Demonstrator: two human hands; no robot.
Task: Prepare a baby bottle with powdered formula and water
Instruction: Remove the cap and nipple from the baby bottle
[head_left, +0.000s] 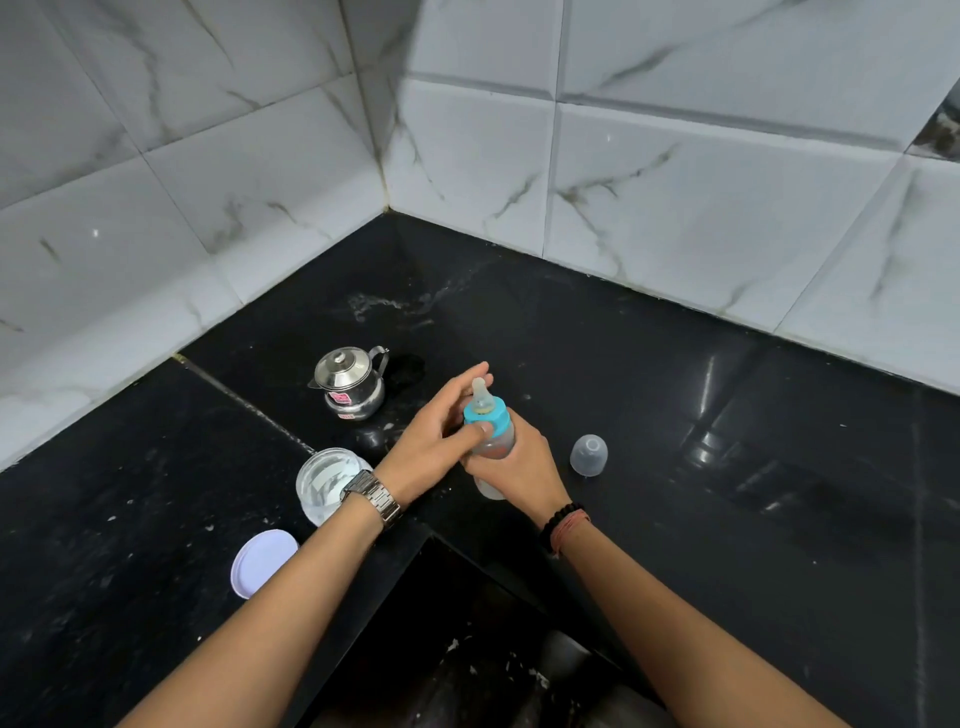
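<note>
I am holding the baby bottle (491, 441) upright above the black desk (675, 415): my right hand (511, 462) is gripping its body, my left hand's (434, 436) fingers (480, 430) are clasping the blue collar (488, 413).

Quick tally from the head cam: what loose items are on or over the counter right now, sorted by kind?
Baby bottle, teat and blue ring on, held in both hands (left, right): 1
Clear bottle cap: 1
Steel pot with lid: 1
Open clear jar: 1
Loose white lid: 1
Total: 5
</note>
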